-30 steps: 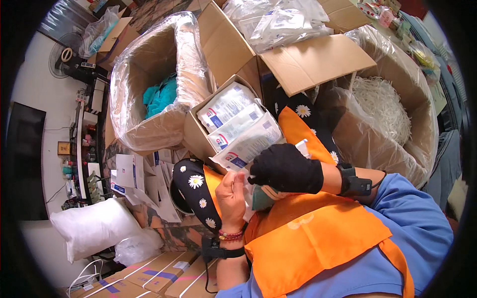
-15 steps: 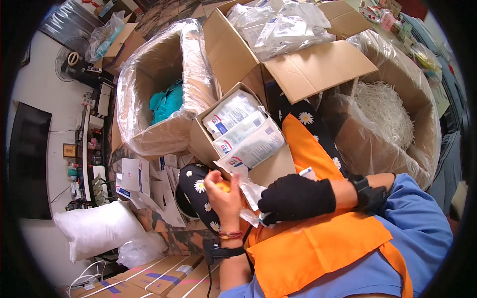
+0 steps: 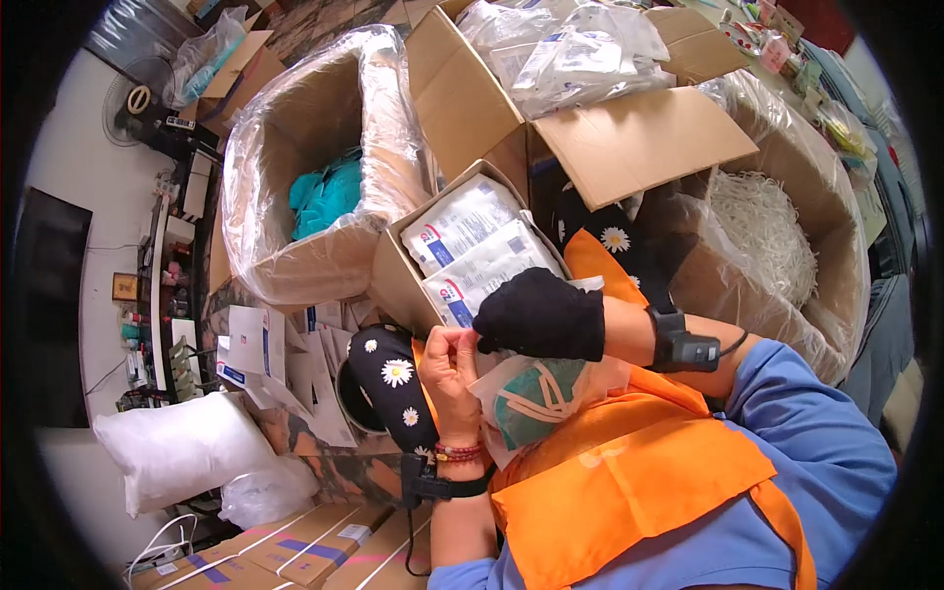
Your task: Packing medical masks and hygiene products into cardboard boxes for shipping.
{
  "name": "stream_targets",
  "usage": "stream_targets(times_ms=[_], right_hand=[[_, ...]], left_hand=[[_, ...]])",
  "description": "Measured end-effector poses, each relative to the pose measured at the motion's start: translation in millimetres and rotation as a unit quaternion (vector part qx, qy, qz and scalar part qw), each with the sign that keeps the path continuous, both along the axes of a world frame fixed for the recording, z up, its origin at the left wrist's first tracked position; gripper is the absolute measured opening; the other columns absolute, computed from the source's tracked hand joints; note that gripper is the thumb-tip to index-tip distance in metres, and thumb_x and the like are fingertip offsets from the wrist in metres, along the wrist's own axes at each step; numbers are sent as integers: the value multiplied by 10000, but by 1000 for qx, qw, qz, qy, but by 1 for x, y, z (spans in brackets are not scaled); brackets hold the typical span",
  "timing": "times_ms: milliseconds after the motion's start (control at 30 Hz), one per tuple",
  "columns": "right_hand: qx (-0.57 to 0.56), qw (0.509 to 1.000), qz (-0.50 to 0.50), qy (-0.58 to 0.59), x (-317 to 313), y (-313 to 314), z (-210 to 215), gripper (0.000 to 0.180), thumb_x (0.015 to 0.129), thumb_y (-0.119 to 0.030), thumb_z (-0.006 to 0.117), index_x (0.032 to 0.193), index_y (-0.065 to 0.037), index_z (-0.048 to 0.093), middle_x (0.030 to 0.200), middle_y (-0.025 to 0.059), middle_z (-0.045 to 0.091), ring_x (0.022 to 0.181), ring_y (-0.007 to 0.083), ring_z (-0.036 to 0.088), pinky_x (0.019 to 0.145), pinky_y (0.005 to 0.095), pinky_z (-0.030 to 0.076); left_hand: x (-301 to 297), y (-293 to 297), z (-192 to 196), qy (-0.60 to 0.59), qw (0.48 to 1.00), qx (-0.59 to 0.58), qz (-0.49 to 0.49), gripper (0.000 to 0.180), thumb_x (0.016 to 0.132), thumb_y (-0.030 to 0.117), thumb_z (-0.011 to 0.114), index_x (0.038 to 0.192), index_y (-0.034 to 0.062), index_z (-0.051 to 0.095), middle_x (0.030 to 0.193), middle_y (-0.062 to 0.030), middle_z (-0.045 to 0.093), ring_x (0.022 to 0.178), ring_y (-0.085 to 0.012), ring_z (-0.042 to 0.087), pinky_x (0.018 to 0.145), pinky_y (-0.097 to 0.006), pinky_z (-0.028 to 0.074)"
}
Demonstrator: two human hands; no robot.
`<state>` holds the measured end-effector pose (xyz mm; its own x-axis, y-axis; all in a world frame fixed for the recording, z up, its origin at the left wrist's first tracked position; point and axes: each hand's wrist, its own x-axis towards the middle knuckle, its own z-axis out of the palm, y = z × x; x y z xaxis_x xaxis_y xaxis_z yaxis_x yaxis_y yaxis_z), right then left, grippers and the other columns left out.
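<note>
A see-through packet (image 3: 580, 377) with a folded teal face mask (image 3: 536, 403) and its white ear loops inside lies across my orange apron. My bare left hand (image 3: 449, 369) pinches the packet's upper left edge between thumb and fingers. Over the packet's top is my right hand (image 3: 541, 313), in a black glove, its fingertips closed against the left ones; the glove hides part of the edge. Just beyond the hands, an open carton (image 3: 403, 280) holds flat white printed packets (image 3: 472, 221), partly covered by the glove.
A plastic-lined carton (image 3: 295, 270) at the left holds teal masks (image 3: 326, 192). Another lined carton (image 3: 826, 324) at the right holds white stringy loops (image 3: 762, 236). Behind, an open carton (image 3: 644, 138) is piled with packets. Folded white boxes (image 3: 261, 349) and a white pillow-like bag (image 3: 187, 447) are at left.
My gloved right hand has moved up over the carton's near edge, and my hands have come together. The packet with the teal mask now shows below them; the front white packet is no longer seen as before.
</note>
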<state>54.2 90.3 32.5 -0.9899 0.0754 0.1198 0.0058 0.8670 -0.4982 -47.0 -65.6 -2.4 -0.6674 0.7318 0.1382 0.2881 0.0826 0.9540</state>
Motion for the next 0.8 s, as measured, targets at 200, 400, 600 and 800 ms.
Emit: stream_targets(times_ms=[200, 400, 600, 800], right_hand=[[52, 996, 33, 67, 16, -25, 5, 71, 787, -174, 633, 791, -105, 649, 702, 94, 630, 634, 290, 646, 552, 387, 496], [-2, 987, 119, 104, 33, -42, 6, 77, 753, -181, 643, 765, -106, 626, 633, 90, 601, 579, 269, 635, 502, 376, 478], [-55, 983, 172, 26, 46, -39, 21, 136, 756, -214, 660, 782, -83, 682, 716, 147, 657, 650, 332, 669, 517, 418, 501], [-49, 997, 57, -1, 10, 4, 4, 286, 838, -363, 674, 746, -92, 668, 750, 119, 624, 688, 321, 629, 596, 409, 492]], left_hand=[[-3, -2, -39, -46, 998, -34, 30, 210, 936, 126, 658, 799, 26, 534, 695, -33, 530, 639, -93, 450, 561, -253, 383], [-17, 6, -41, 266, 935, -230, 35, 162, 930, 139, 565, 891, -15, 532, 871, -227, 627, 806, -429, 618, 675, -485, 496], [-38, 27, -45, 306, 915, -251, 72, 186, 929, 183, 597, 957, 18, 517, 932, -168, 596, 844, -379, 619, 716, -451, 501], [-81, 47, -32, 422, 897, -132, 17, 370, 894, 195, 638, 1235, 81, 551, 1048, -86, 580, 1084, -294, 514, 990, -424, 394]])
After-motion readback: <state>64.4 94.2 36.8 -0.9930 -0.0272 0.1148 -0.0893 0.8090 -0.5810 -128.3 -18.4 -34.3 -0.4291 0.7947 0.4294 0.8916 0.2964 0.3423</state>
